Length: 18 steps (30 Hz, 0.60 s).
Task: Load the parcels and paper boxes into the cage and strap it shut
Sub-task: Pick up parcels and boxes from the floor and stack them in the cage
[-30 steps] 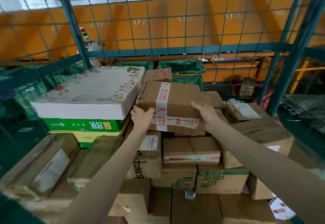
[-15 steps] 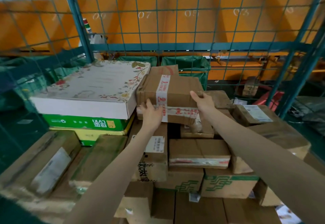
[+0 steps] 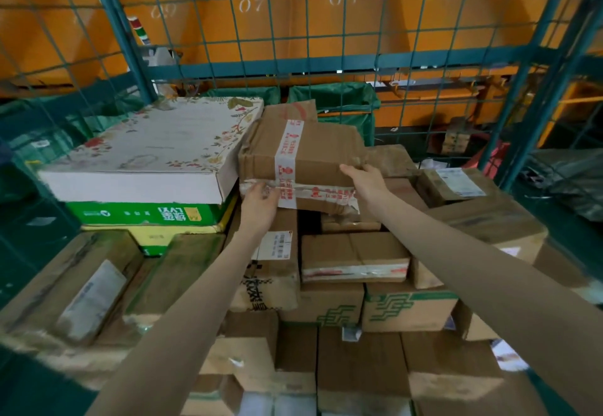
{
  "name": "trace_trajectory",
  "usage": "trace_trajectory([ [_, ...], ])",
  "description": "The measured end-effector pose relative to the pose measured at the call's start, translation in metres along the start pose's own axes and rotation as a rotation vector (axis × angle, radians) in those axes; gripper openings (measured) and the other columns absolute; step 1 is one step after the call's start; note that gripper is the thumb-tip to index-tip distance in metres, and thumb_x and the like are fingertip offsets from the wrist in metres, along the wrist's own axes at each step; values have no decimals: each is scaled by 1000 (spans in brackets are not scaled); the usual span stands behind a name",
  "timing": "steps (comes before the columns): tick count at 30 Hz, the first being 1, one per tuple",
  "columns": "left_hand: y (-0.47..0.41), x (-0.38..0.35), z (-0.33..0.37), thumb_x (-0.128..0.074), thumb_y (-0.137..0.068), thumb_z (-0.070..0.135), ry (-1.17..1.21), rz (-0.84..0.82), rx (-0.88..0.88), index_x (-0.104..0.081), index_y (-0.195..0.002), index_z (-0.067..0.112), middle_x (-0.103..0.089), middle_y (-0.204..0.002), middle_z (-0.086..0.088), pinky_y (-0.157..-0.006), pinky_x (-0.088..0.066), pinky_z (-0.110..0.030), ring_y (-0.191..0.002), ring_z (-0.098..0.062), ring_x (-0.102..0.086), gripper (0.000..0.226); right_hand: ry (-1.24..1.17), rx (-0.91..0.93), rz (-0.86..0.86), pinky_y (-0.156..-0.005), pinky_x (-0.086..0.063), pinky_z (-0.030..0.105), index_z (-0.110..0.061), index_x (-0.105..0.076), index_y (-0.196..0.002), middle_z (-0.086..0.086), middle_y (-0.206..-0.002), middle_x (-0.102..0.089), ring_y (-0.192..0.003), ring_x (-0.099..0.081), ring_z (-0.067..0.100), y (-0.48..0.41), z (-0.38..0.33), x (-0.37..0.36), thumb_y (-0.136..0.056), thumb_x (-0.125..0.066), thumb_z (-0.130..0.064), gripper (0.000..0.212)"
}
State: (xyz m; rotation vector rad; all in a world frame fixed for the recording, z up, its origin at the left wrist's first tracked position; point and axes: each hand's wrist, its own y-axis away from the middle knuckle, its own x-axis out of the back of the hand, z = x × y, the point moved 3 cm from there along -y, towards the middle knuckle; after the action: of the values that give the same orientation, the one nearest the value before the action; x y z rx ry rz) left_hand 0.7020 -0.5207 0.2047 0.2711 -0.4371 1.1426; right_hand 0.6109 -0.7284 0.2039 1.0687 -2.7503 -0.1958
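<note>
A brown cardboard parcel [image 3: 313, 154] crossed by white tape with red print sits high on the pile inside the green wire cage [image 3: 326, 63]. My left hand [image 3: 261, 201] presses against its front lower left edge. My right hand [image 3: 363, 177] grips its front right corner, fingers over the top. The parcel lies beside a flat white box with a floral print [image 3: 156, 151], touching its right edge. Many brown boxes [image 3: 355, 259] are stacked below.
A green box [image 3: 146, 215] and a yellow one lie under the floral box. Taped boxes fill the cage's right side [image 3: 489, 219]. Cage posts rise at back left [image 3: 120, 33] and right [image 3: 535, 105]. Orange numbered walls and green bags lie beyond the mesh.
Both hands have pushed the taped parcel away from me and to the left, up against the floral box. My left hand has slid lower along its front edge.
</note>
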Motion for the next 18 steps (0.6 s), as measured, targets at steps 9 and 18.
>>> trace_trajectory([
  [9, 70, -14, 4, -48, -102, 33, 314, -30, 126, -62, -105, 20, -64, -126, -5, -103, -46, -40, -112, -19, -60, 20, -29, -28, -41, -96, -45, 35, -16, -66, -102, 5, -123, -64, -112, -57, 21, 79, 26, 46, -93, -66, -33, 19],
  [18, 179, -64, -10, -47, -104, 26, 489, -158, 243, -63, -117, 10, -67, -119, -7, -84, -54, -29, -107, -21, -65, 26, -176, -195, -128, -103, -40, 37, -12, -58, -125, 6, -120, -63, -112, -55, 22, 183, 110, 116, -99, -56, -31, 33],
])
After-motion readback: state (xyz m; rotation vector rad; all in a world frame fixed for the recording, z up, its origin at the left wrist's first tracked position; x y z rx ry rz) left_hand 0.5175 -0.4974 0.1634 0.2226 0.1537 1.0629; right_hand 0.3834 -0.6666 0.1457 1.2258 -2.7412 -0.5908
